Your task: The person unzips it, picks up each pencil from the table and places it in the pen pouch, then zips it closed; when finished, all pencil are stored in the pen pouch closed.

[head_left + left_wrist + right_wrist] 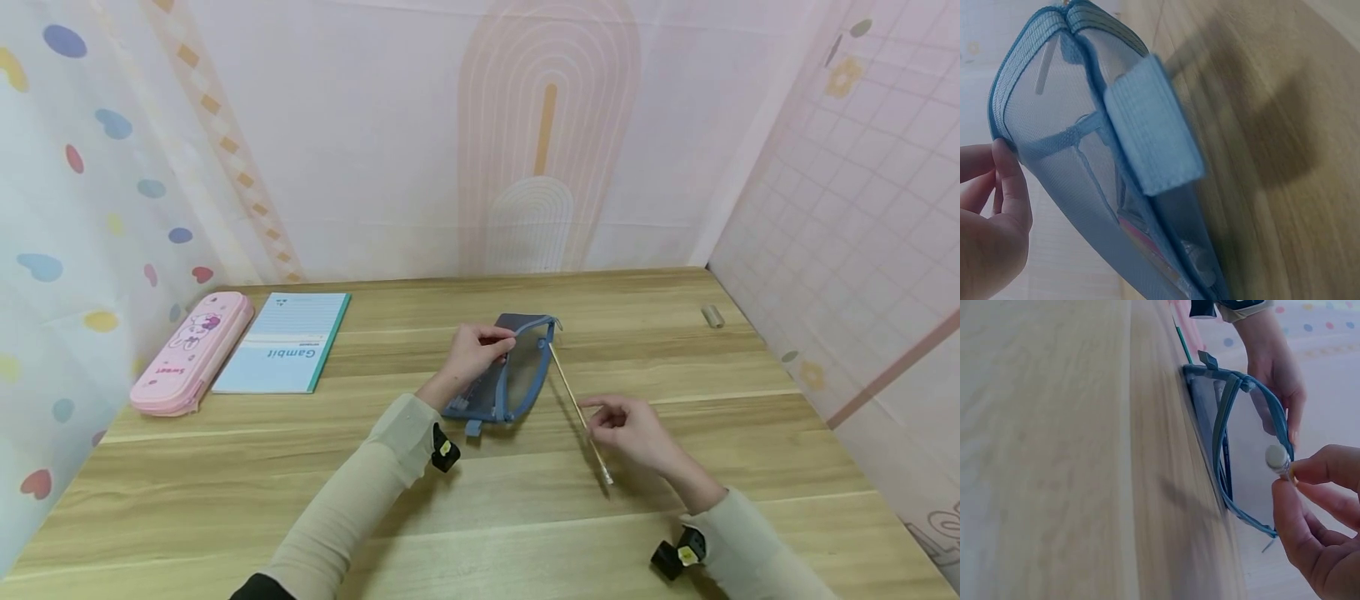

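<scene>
A blue mesh zip pouch (pixel 489 389) lies on the wooden table with its zipper undone and its mouth spread toward the right. My left hand (pixel 474 354) pinches one edge of that mouth between thumb and fingers. Inside, through the mesh (pixel 1079 181), a pinkish strip and other slim items show. My right hand (pixel 633 433) pinches a thin pencil (pixel 570 393) between thumb and index finger. The pencil slants, its far end right at the pouch's opening and its white eraser end (pixel 1277 456) toward me.
On the left side of the table lie a pink pencil case (pixel 193 354) and, beside it, a notebook (pixel 281 346) with a teal spine. A small greyish block (pixel 712 316) sits near the right edge. Printed cloth (pixel 375 142) hangs behind the table and along both sides.
</scene>
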A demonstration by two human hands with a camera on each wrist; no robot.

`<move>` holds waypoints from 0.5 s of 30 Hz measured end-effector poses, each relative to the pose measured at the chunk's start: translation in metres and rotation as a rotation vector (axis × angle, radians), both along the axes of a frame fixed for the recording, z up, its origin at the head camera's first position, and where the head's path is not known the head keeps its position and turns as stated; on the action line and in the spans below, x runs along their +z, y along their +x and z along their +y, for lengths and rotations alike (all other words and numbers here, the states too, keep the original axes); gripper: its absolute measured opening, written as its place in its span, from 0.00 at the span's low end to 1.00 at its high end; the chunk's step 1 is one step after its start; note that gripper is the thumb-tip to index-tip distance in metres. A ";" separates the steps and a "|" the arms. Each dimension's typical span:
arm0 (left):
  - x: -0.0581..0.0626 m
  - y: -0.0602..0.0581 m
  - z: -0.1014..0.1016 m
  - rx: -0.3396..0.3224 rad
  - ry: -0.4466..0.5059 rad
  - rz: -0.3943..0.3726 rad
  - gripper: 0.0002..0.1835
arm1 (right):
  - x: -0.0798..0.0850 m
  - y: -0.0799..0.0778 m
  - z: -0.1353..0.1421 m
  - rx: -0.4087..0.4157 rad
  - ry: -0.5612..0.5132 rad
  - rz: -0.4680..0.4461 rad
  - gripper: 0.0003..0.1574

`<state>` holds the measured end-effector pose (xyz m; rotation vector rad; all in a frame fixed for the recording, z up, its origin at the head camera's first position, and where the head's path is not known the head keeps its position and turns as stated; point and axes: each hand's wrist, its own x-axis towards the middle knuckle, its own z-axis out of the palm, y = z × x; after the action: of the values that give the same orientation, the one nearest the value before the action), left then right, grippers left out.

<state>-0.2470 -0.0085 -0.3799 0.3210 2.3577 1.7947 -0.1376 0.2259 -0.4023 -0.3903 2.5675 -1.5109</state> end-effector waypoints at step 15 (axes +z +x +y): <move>-0.006 -0.002 0.001 -0.062 -0.045 0.073 0.12 | -0.009 -0.019 -0.021 -0.038 -0.221 -0.184 0.31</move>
<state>-0.2493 -0.0073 -0.3857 0.4558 2.4042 1.7281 -0.1563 0.2052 -0.4116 -0.2148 2.2893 -1.7617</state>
